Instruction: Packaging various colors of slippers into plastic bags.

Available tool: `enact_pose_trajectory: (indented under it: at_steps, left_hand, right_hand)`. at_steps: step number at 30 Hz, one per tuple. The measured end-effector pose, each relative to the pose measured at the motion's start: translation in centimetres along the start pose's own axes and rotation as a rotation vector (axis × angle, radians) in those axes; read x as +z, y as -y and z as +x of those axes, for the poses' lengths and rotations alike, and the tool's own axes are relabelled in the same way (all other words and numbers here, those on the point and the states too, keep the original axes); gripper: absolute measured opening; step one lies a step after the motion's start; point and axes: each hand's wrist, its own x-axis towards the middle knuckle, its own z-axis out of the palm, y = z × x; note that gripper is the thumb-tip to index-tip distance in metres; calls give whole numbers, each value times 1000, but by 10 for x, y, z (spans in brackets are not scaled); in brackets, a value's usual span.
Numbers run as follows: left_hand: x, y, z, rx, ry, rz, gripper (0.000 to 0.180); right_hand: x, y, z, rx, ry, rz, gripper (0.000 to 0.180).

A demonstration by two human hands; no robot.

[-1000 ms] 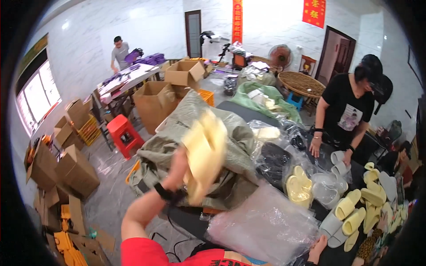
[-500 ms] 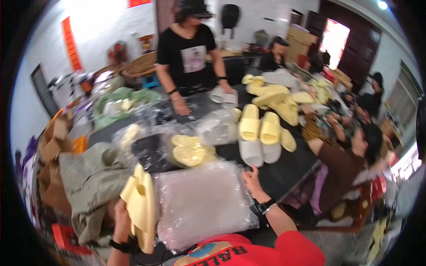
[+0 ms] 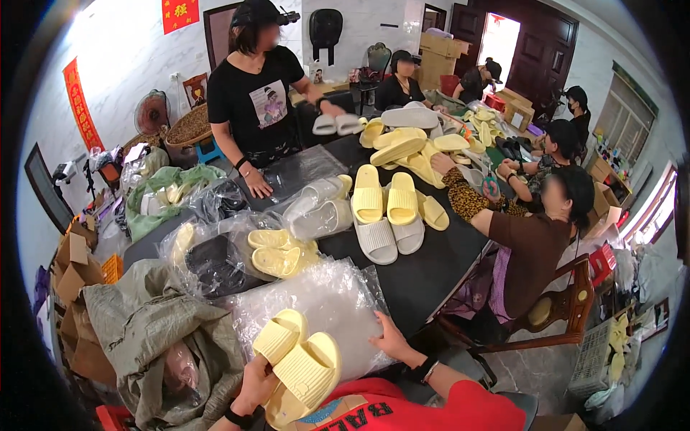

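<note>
My left hand is closed around a pair of pale yellow slide slippers with ribbed straps, held low in front of me. Beneath and beyond them lies a stack of clear plastic bags at the near table edge. My right hand is at the right side of this stack, fingers stretched and apart, fingertips at the bags' edge. Farther off, two yellow slides rest on grey slides. Bagged yellow slippers lie beyond the stack, next to bagged grey slides.
A grey-green sack lies at my left, with cardboard boxes beside it. Across the black table, a standing person holds grey slides. Someone in brown sits at the right. Yellow slippers are heaped farther back.
My left hand has brought the yellow slides rightward over the bags, and their straps now face up. My right hand has come down to the bags' edge. The person opposite has lifted the grey slides.
</note>
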Motion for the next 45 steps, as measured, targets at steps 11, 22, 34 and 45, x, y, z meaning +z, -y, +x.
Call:
enact_pose_trajectory:
  at_steps: [11, 22, 34, 45]
  left_hand:
    - [12, -20, 6, 162, -107, 395, 29]
    - [34, -40, 29, 636, -59, 716, 22]
    - [84, -62, 57, 769, 80, 1021, 12]
    - [72, -93, 48, 755, -193, 684, 35]
  right_hand:
    - [-7, -3, -6, 127, 13, 100, 70]
    - [-36, 25, -25, -48, -62, 66, 75]
    - [-62, 83, -34, -73, 392, 386, 73]
    - [-125, 54, 26, -17, 66, 500, 59]
